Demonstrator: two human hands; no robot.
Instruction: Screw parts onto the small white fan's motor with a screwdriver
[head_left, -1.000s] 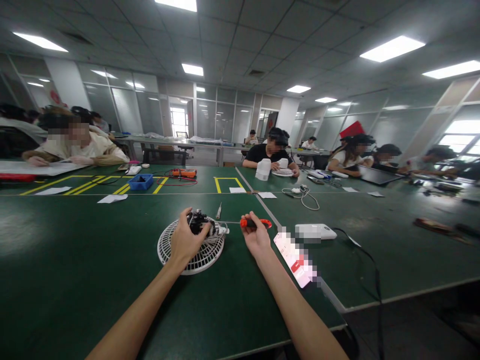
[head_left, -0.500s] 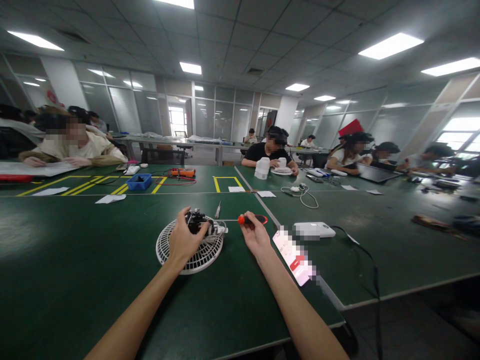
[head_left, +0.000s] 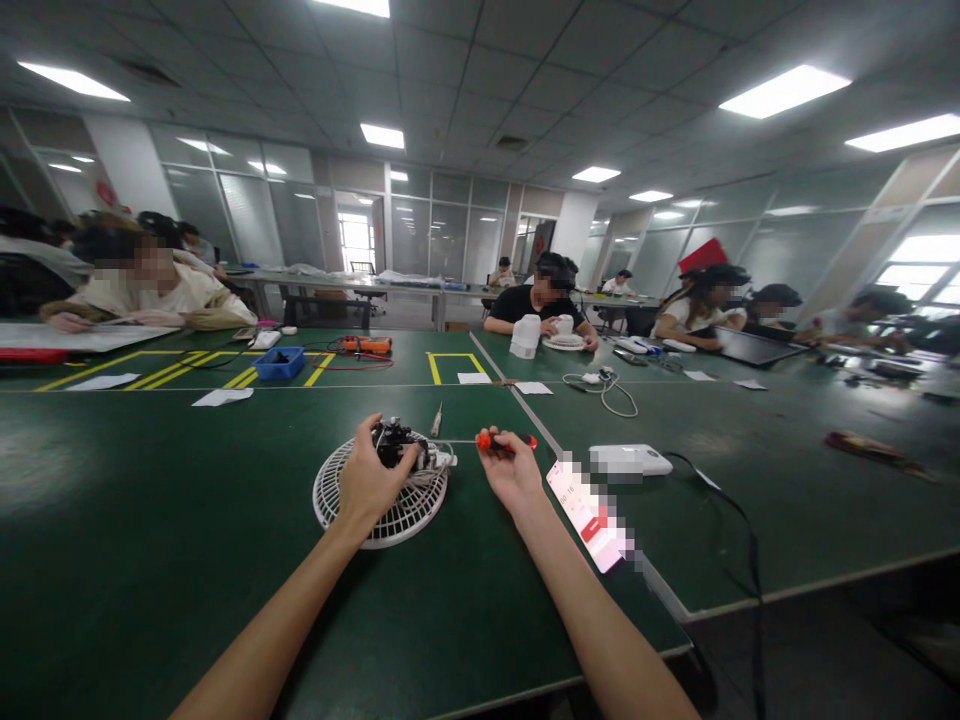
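A white round fan grille [head_left: 335, 497] lies on the green table. On it sits a black fan motor assembly [head_left: 393, 446] with light-coloured wires bunched at its right side. My left hand [head_left: 369, 482] is closed round the motor assembly, thumb on the near right side and fingers on the far left. To the right, my right hand [head_left: 512, 468] grips a screwdriver [head_left: 484, 441] by its red and black handle. Its thin shaft points left, level with the table, toward the motor assembly; whether the tip touches is hidden among the wires.
A small pen-like tool [head_left: 436, 420] lies beyond the grille. Right of my right forearm are a lit phone [head_left: 581, 510] and a white power bank [head_left: 630, 460] with a black cable. Farther off stand a blue bin [head_left: 279, 364] and an orange multimeter [head_left: 367, 345]. A co-worker [head_left: 544, 300] sits opposite.
The fingers of my right hand have shifted slightly on the screwdriver handle. My left hand and the motor assembly stay where they were.
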